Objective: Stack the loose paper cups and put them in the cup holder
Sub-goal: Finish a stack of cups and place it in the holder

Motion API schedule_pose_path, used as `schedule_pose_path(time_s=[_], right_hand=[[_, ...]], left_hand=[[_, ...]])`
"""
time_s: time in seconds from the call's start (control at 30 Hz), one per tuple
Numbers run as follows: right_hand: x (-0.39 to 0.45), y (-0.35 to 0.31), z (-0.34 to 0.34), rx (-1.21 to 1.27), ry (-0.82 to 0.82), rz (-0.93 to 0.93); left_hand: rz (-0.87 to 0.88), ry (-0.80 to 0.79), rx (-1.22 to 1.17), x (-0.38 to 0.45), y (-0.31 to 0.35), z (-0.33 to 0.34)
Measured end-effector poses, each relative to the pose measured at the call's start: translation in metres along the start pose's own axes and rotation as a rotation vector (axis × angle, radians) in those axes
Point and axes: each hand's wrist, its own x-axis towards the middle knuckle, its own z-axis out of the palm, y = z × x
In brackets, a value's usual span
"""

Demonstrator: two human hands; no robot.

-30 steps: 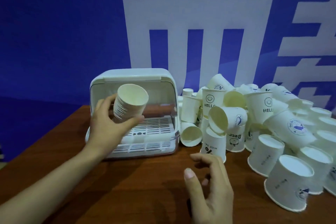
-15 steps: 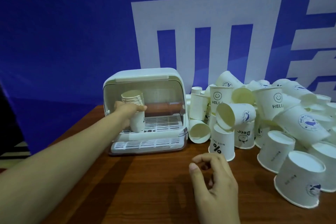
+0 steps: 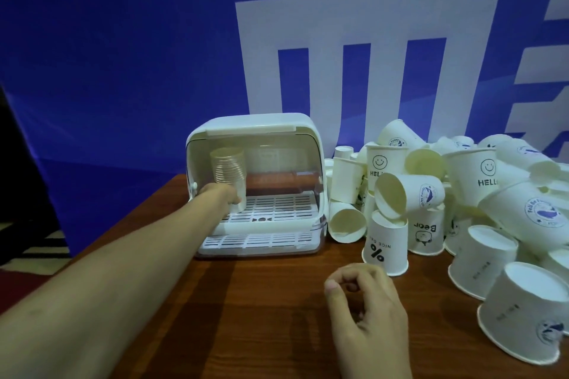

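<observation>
A white cup holder box (image 3: pixel 255 126) with a slatted rack stands at the back of the wooden table. My left hand (image 3: pixel 220 194) reaches inside it and grips a stack of paper cups (image 3: pixel 229 172), which stands upright on the rack at the left, mouth up. A big pile of loose paper cups (image 3: pixel 462 200) lies to the right of the box, some upright, some on their sides, some upside down. My right hand (image 3: pixel 366 314) rests on the table in front of the pile, fingers loosely curled, holding nothing.
A cup marked "%" (image 3: pixel 385 249) stands upside down just beyond my right hand. A blue wall with white characters (image 3: pixel 369 40) rises behind the table. The table's left edge (image 3: pixel 147 203) runs diagonally beside my left arm.
My left hand carried the cup stack from in front of the box into it, turned it upright and set it down on the rack. My right hand has barely moved.
</observation>
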Motion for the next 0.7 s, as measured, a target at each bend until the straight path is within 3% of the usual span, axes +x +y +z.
schedule_pose_path(time_s=[0.17, 0.3, 0.57, 0.63, 0.7], right_hand=[[0.001, -0.003, -0.003, -0.018, -0.051, 0.050], [0.000, -0.005, -0.003, -0.016, -0.058, 0.071], [0.001, -0.007, -0.007, -0.027, -0.100, 0.097], [0.000, -0.007, -0.006, -0.035, -0.100, 0.108], [0.000, -0.007, -0.006, -0.034, -0.090, 0.120]], left_hand=[[0.013, -0.085, -0.067, -0.010, -0.003, 0.002], [0.062, -0.008, -0.036, 0.008, -0.006, -0.005], [0.174, -0.084, 0.104, -0.071, 0.009, -0.003], [0.209, -0.045, 0.083, -0.085, 0.009, 0.002], [0.308, 0.094, 0.131, -0.097, 0.006, 0.011]])
